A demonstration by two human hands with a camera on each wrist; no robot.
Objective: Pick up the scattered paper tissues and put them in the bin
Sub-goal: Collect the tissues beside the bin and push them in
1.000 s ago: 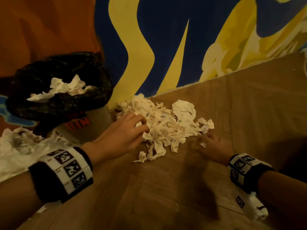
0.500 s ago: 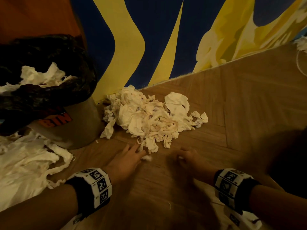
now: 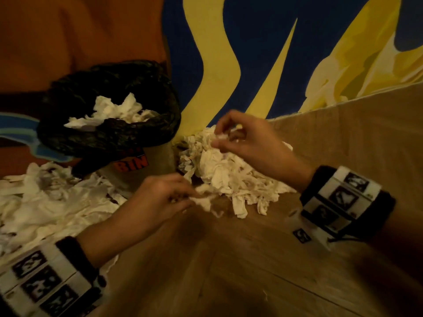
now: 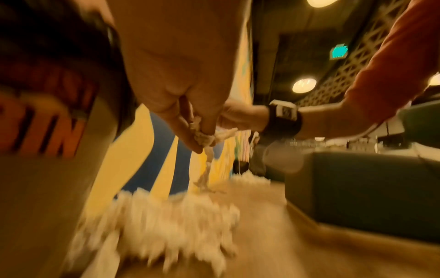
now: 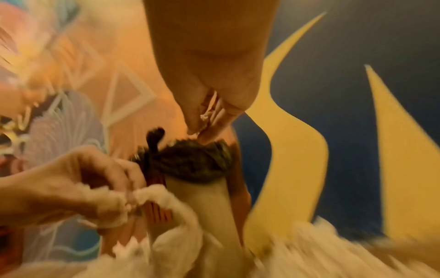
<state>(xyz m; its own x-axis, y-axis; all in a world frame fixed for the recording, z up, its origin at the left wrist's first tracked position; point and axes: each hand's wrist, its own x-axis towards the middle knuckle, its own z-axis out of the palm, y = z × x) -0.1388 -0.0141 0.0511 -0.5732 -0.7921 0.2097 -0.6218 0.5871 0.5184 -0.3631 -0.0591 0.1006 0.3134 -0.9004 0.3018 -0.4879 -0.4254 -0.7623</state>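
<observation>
A pile of crumpled white tissues (image 3: pixel 229 177) lies on the wooden floor against the painted wall, right of the bin (image 3: pixel 109 124). The bin is lined with a black bag and holds several tissues. My left hand (image 3: pixel 180 197) pinches a small tissue scrap (image 4: pixel 204 137) at the pile's near edge, with a strand hanging down. My right hand (image 3: pixel 223 138), raised above the pile's far side, pinches a tiny tissue scrap (image 5: pixel 204 118) between thumb and fingertips. The pile (image 4: pixel 171 222) shows blurred in the left wrist view.
A second heap of white tissues (image 3: pixel 45 202) spreads on the floor left of the bin. The painted blue and yellow wall (image 3: pixel 251 53) stands right behind the pile. Bare wooden floor (image 3: pixel 263 271) stretches toward me and to the right.
Both hands have lifted off the floor, each with a tissue scrap. The right hand rose over the pile toward the bin; the left came up by the pile's near edge.
</observation>
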